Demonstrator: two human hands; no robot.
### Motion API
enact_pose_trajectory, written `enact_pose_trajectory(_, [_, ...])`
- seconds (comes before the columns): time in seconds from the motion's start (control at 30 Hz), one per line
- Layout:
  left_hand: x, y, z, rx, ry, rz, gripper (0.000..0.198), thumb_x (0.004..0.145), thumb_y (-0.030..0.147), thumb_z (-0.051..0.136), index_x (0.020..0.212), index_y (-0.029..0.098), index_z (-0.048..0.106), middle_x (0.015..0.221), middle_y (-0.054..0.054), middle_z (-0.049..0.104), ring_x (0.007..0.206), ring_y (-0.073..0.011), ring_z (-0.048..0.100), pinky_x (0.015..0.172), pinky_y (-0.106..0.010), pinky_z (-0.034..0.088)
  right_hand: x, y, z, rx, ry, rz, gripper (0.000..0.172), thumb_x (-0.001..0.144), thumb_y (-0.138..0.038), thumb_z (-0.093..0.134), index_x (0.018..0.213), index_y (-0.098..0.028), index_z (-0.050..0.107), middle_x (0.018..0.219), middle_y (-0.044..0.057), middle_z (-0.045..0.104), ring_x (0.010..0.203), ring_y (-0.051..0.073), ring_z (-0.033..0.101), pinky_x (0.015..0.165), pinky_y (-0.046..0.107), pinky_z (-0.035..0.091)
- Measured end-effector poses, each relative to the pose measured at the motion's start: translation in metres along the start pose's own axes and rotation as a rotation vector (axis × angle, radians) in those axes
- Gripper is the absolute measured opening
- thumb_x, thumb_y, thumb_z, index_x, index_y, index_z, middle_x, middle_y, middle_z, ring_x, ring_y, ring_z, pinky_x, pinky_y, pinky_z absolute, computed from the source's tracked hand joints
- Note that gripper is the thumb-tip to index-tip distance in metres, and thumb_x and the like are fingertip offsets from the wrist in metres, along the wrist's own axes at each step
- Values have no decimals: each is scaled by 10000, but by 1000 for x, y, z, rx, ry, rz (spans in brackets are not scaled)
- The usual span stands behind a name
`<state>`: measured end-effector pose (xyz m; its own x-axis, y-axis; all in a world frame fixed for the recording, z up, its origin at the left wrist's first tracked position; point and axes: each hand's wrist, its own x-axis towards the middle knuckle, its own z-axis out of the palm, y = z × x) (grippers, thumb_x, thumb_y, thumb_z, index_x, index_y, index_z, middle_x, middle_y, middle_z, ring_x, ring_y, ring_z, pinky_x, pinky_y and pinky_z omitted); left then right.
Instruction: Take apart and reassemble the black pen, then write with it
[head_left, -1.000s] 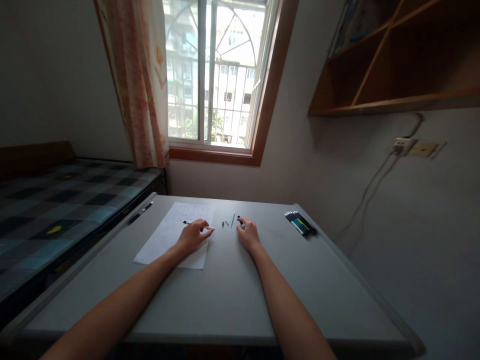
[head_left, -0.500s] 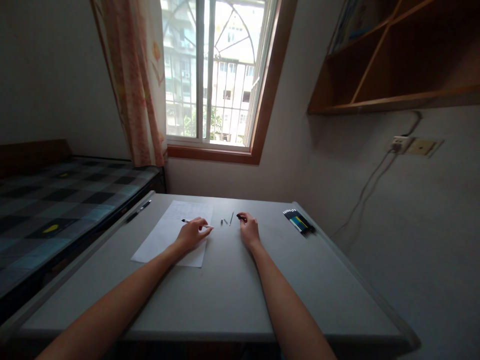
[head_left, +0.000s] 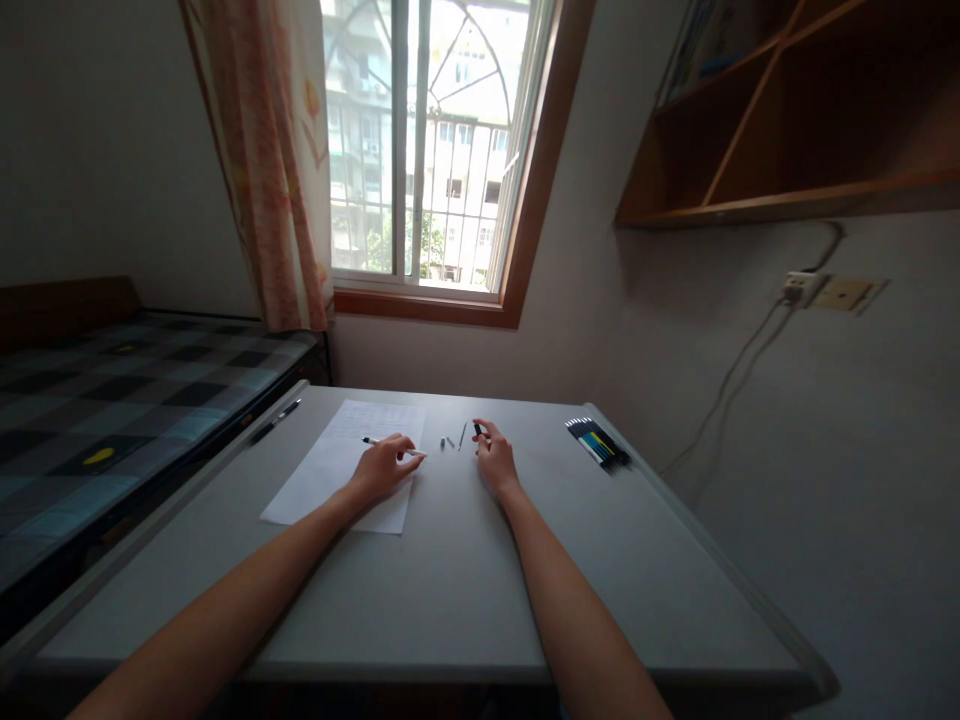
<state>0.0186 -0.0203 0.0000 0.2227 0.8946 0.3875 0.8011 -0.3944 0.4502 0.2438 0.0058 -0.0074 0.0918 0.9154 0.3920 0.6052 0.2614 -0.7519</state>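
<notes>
My left hand (head_left: 384, 465) rests on the right edge of a white sheet of paper (head_left: 334, 465) and is closed round a white pen (head_left: 373, 442) whose dark tip points left. My right hand (head_left: 493, 457) sits a little to the right on the grey table (head_left: 450, 580), its fingers pinched on a small black pen part (head_left: 478, 429) lifted just off the surface. Between the hands lie two tiny grey pen pieces (head_left: 447, 442) and a thin refill (head_left: 463, 436).
A pack of coloured pens (head_left: 598, 444) lies near the table's right edge by the wall. A black pen (head_left: 276, 421) lies on the left rim. A bed with a checked cover (head_left: 112, 400) stands on the left, with a window behind and a wooden shelf (head_left: 787, 120) overhead.
My right hand has raised the small black piece slightly and turned it upright. My left hand has stayed on the paper with the pen.
</notes>
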Motion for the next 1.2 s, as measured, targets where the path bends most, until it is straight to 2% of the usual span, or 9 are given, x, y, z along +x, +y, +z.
enact_pose_trajectory(0.2, [0, -2, 1, -8, 9, 15, 281, 779, 457, 496, 728, 200, 598, 713, 0, 542, 604, -120, 483, 571, -238, 338, 0, 1, 1, 4, -20, 12, 301, 762, -114, 437, 1009, -236, 559, 817, 29, 665, 716, 143, 630, 693, 241, 453])
enact_pose_trajectory(0.43, [0, -1, 0, -19, 1, -8, 273, 769, 454, 509, 736, 201, 607, 716, -2, 552, 610, -122, 493, 579, -238, 343, 0, 3, 3, 120, 10, 30, 196, 726, -140, 501, 907, -215, 513, 819, 23, 652, 684, 138, 646, 652, 248, 478])
enact_pose_trajectory(0.7, [-1, -3, 1, -3, 14, 28, 279, 783, 462, 494, 741, 207, 599, 725, 1, 551, 611, -119, 497, 574, -231, 337, 0, 4, 2, 60, 41, 17, 84, 739, -153, 514, 798, -211, 529, 830, 27, 661, 711, 138, 642, 671, 250, 481])
enact_pose_trajectory(0.97, [0, -6, 4, 5, 24, 35, 306, 782, 489, 489, 733, 208, 601, 717, 3, 547, 595, -119, 489, 549, -226, 323, -1, 3, 0, -55, 30, 14, 96, 733, -184, 518, 771, -227, 596, 805, -8, 663, 703, 136, 617, 705, 257, 460])
enact_pose_trajectory(1.2, [0, -6, 4, -7, 19, 37, 292, 780, 473, 497, 737, 204, 602, 715, 0, 545, 600, -118, 487, 570, -226, 333, 0, 6, 1, -86, 7, 20, 148, 740, -177, 510, 810, -224, 632, 837, 3, 658, 705, 127, 603, 734, 245, 449])
